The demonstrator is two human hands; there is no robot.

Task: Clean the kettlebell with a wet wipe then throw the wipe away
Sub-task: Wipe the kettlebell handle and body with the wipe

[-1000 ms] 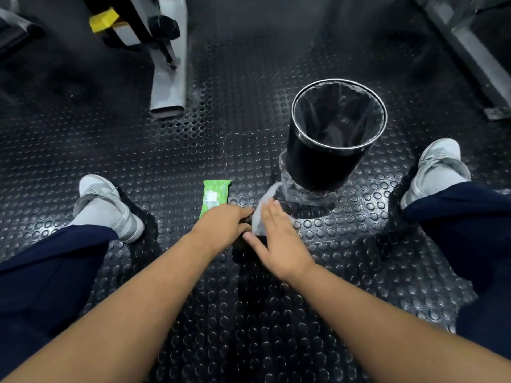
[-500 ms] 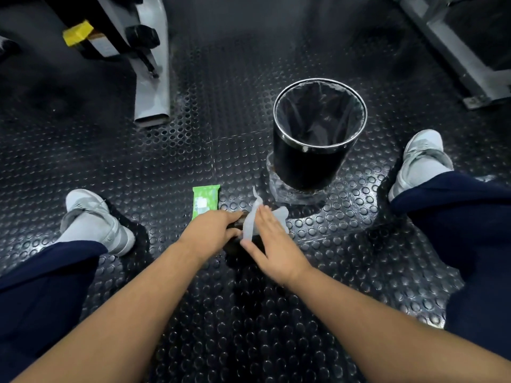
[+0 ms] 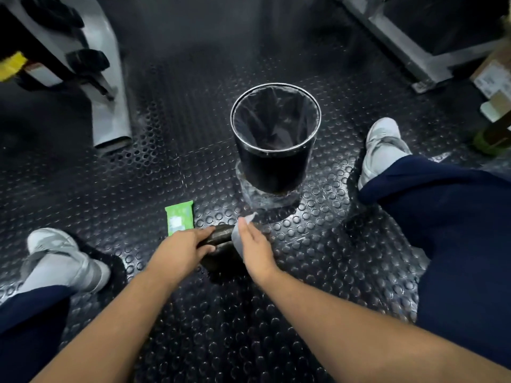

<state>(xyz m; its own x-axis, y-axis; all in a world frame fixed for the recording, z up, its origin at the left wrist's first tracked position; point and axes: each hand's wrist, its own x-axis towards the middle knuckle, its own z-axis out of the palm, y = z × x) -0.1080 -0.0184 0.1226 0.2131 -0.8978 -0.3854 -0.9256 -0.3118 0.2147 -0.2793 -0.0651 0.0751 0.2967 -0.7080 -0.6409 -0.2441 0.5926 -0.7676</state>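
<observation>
On the floor (image 3: 193, 128), left hand (image 3: 179, 251) grips kettlebell (image 3: 221, 234); right hand (image 3: 257, 251) presses wipe (image 3: 237, 238).

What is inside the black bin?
A clear plastic liner lines the bin. No rubbish shows inside, though its dark bottom is hard to make out. The wipe is outside, under the right hand on the kettlebell.

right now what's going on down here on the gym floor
A person is cleaning a kettlebell on the studded rubber floor. The left hand grips its handle, while the right hand presses a white wet wipe against it with straight fingers. A green wipe pack lies just left of the kettlebell, and a lined bin stands behind it. The wipe has not gone in the bin yet.
</observation>
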